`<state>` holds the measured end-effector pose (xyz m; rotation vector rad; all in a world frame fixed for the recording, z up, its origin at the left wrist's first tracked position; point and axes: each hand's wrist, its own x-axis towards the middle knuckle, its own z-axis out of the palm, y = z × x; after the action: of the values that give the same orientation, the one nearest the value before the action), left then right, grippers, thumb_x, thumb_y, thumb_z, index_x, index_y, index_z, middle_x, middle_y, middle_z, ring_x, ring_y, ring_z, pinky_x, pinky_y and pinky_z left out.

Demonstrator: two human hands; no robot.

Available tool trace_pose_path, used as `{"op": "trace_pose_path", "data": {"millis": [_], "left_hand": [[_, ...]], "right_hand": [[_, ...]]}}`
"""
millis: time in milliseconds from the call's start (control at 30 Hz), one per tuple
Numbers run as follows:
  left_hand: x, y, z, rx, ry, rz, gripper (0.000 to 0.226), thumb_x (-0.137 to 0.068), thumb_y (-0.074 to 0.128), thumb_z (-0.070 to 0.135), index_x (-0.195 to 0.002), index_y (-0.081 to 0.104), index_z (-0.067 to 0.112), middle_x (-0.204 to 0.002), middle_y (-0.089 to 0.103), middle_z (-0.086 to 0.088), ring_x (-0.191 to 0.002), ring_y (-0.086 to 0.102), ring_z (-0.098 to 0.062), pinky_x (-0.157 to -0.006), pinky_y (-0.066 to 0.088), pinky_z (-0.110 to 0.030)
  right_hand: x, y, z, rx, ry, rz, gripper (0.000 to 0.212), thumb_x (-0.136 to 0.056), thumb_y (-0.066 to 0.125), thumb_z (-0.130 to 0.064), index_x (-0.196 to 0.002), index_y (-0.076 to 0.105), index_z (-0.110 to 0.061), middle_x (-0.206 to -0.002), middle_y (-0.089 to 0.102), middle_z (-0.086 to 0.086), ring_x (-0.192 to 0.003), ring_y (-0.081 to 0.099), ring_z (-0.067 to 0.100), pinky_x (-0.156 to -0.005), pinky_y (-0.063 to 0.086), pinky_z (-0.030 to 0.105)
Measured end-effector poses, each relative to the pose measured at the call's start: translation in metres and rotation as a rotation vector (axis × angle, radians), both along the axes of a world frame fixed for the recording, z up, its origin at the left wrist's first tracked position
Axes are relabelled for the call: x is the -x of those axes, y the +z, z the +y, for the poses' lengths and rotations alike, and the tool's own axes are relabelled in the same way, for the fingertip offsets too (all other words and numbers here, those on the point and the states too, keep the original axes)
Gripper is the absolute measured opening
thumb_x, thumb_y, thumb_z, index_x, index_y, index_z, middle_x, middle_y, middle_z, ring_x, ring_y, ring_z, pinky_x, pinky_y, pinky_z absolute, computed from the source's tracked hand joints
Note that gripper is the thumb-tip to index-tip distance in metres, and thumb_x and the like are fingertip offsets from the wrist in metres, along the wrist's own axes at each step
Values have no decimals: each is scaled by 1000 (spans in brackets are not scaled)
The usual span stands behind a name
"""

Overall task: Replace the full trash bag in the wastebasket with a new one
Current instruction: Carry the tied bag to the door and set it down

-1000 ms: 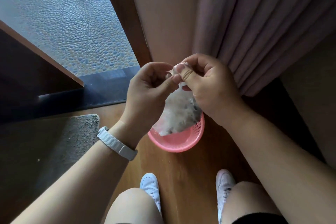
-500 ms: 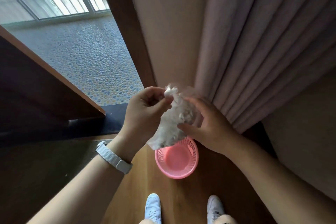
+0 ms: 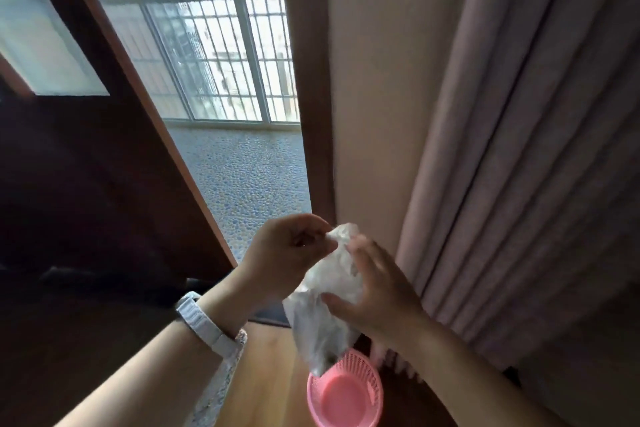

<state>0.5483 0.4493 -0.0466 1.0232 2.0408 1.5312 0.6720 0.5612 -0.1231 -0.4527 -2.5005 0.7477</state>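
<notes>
A full translucent white trash bag [image 3: 325, 308] hangs in the air above a small pink mesh wastebasket [image 3: 346, 395] that stands on the wooden floor, with no liner showing inside. My left hand [image 3: 287, 253] pinches the gathered top of the bag. My right hand [image 3: 377, 291] presses against the bag's right side with fingers spread around it. The bag's lower tip hangs just over the basket's rim.
A dark wooden door [image 3: 104, 184] stands open on the left, toward a pebble-patterned floor [image 3: 249, 184] and a barred window [image 3: 221, 45]. Pinkish curtains [image 3: 519, 166] hang at the right, close to the basket. A grey mat [image 3: 221, 381] lies left of the basket.
The bag has come fully up out of the basket. My right hand moved from the bag's top to its side. The view tilted upward, and my shoes and knees left the frame.
</notes>
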Motion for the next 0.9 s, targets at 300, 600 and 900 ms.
{"op": "trace_pose_path", "data": {"millis": [300, 600, 900], "left_hand": [[43, 33, -89, -163, -33, -23, 15, -60, 78, 33, -75, 74, 36, -75, 71, -5, -73, 62, -20, -76, 53, -48], [152, 56, -213, -316, 144, -62, 13, -77, 74, -5, -81, 74, 7, -70, 72, -4, -67, 65, -12, -65, 52, -22], [236, 52, -337, -268, 335, -63, 7, -80, 77, 13, -85, 74, 15, -79, 73, -5, -76, 68, -20, -74, 57, -34]], "right_hand": [[74, 32, -79, 48, 120, 127, 66, -70, 64, -52, -130, 42, -35, -131, 52, -10, -122, 46, 5, -102, 43, 26], [197, 51, -185, 147, 179, 211, 21, -72, 60, -30, -92, 62, -25, -105, 66, -11, -96, 63, 13, -85, 51, 35], [289, 49, -275, 84, 338, 91, 20, -79, 57, -39, -95, 60, -29, -103, 61, -18, -93, 59, 3, -81, 48, 26]]}}
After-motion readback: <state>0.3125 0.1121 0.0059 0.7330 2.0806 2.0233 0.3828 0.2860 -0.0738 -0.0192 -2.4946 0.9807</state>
